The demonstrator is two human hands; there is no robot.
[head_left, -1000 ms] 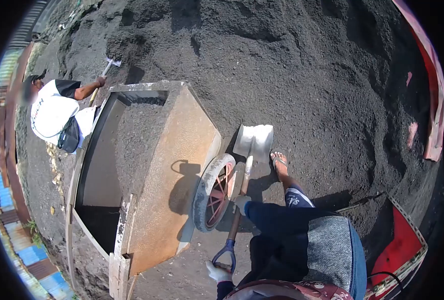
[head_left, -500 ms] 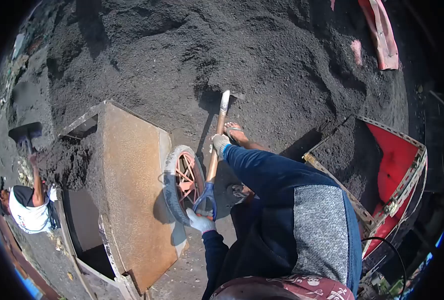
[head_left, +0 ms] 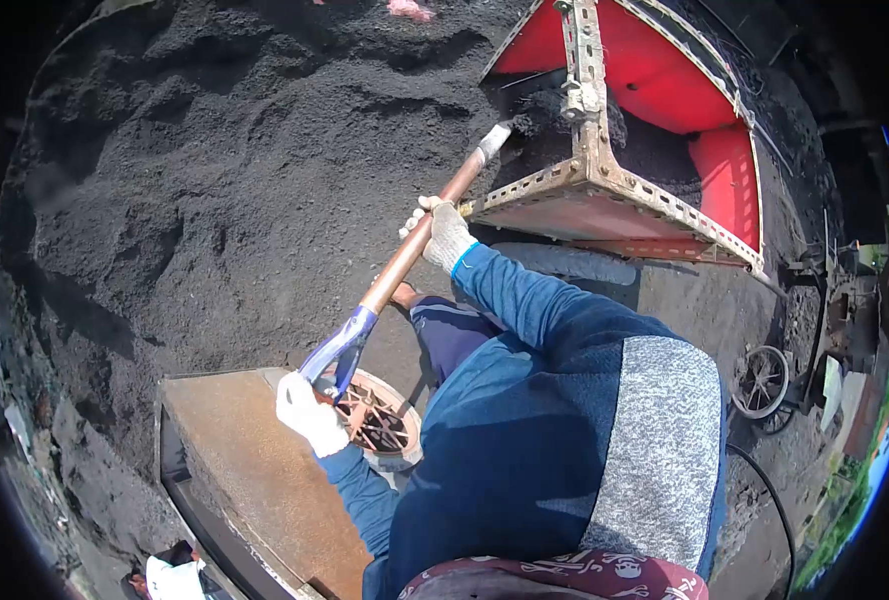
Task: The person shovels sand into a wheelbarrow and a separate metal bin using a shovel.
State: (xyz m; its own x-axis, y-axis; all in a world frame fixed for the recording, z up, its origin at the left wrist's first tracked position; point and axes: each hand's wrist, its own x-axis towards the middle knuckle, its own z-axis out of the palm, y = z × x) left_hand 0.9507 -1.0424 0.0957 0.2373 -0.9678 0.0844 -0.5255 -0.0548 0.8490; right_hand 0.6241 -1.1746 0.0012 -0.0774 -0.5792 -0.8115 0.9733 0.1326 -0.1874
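A shovel (head_left: 402, 262) with a brown wooden shaft and a blue handle slants up to the right. My left hand (head_left: 310, 412), in a white glove, is closed on its blue handle grip. Higher up, my right hand (head_left: 441, 232), also gloved, wraps round the wooden shaft. The shovel's far end reaches over the edge of a red-lined metal cart (head_left: 655, 195), where dark sand lies inside. Its blade is mostly hidden against the dark material.
Dark sand (head_left: 225, 200) is heaped ahead and to the left. A rusty-sided cart (head_left: 265, 470) with a spoked wheel (head_left: 377, 415) stands at lower left. Another person (head_left: 175, 578) is at the bottom left. A smaller wheel (head_left: 762, 382) is at right.
The view has turned right. The shovel's far end has swung from the sand pile to the red-lined cart, and both hands still hold it.
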